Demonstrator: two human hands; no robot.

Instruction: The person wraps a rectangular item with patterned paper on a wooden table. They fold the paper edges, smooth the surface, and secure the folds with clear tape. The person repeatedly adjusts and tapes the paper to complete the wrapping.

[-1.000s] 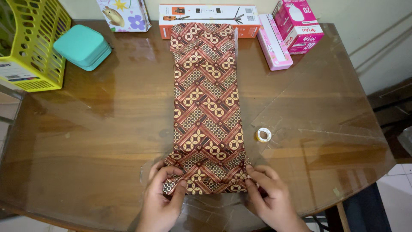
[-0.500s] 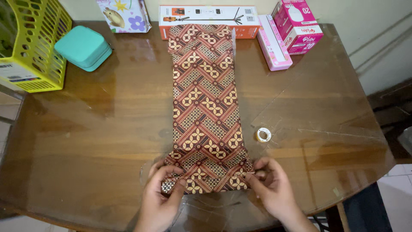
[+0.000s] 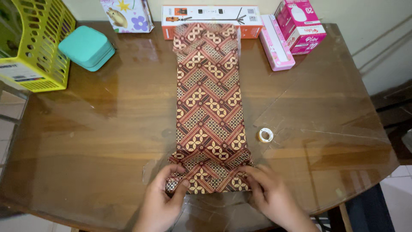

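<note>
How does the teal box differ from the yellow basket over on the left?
The teal box has solid, smooth walls and a shut lid; the yellow basket is open latticework. The box sits low and squat; the basket stands taller and runs off the picture's edge. Both are plastic-looking and rest on the wooden table.

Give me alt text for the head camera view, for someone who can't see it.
Two hands, left and right, press the near end of a long brown patterned cloth on a wooden table. A tape roll lies to the right; boxes, a teal case and a yellow basket line the far edge.
</note>
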